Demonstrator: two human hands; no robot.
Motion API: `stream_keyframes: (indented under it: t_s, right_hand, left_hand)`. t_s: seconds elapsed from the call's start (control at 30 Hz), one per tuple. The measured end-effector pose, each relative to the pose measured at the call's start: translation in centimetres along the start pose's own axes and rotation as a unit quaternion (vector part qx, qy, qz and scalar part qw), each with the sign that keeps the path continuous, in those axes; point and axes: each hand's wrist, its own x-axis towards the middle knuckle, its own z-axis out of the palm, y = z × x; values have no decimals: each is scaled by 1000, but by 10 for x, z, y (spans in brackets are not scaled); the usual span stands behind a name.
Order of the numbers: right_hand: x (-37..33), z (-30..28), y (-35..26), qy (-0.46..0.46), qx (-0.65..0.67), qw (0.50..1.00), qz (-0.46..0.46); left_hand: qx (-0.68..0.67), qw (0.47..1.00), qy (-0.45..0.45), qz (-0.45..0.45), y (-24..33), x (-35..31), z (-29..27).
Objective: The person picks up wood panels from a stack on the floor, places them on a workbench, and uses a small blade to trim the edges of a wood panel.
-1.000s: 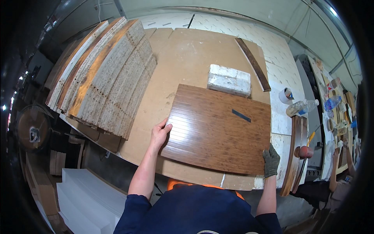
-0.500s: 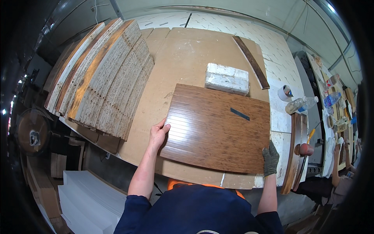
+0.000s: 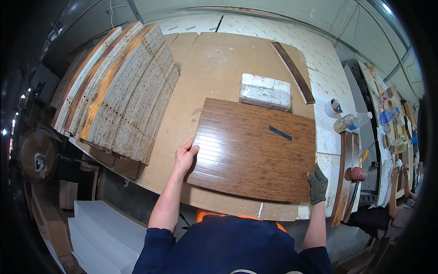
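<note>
A brown wooden panel (image 3: 255, 155) with parallel grooves lies on cardboard in front of me. My bare left hand (image 3: 185, 154) is closed on its left edge, thumb on top and fingers partly hidden beneath. At the opposite edge, my right hand (image 3: 318, 185) in a dark grey glove is held against the panel near its lower right corner, with its fingertips partly hidden. A small dark flat strip (image 3: 280, 133) rests on the panel's upper right part. Just beyond the far edge sits a white, wrapped-looking block (image 3: 264, 91).
Stacked boards (image 3: 132, 91) stand at the left of the table. A dark wooden strip (image 3: 294, 73) lies at the far right, near a cup (image 3: 333, 108) and plastic bottles (image 3: 353, 121). A mallet (image 3: 358, 174) rests by wooden strips (image 3: 342, 178). Another person (image 3: 397, 192) works at the right.
My gloved right hand has shifted very slightly at the panel's right edge. The panel and my left hand stay almost where they were.
</note>
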Motion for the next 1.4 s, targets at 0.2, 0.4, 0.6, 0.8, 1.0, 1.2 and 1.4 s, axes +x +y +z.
stream_keyframes:
  t_s: [0.2,0.4,0.6,0.8,1.0,1.2,1.4]
  right_hand:
    - [-2,-1,-1,-4,-8,1000,-9]
    - [-1,2,-5,-8,13,1000,-8]
    - [-6,0,-2,-16,-73,997,-26]
    - [-22,1,-8,-17,-138,990,-31]
    - [-26,1,-3,-1,-150,988,-40]
    - [-25,-1,1,1,-191,981,-47]
    - [-13,-4,0,-41,-96,993,-53]
  left_hand:
    - [23,1000,-5,5,3,-1,0]
    - [-7,1000,-18,-1,-1,0,-2]
    - [35,999,16,32,-11,-12,-13]
    - [4,1000,-3,3,-10,-47,-17]
    - [-22,999,-11,41,-18,-51,-15]
    - [-31,998,-35,34,-21,-46,-18]
    - [-22,997,-70,11,5,-39,-13]
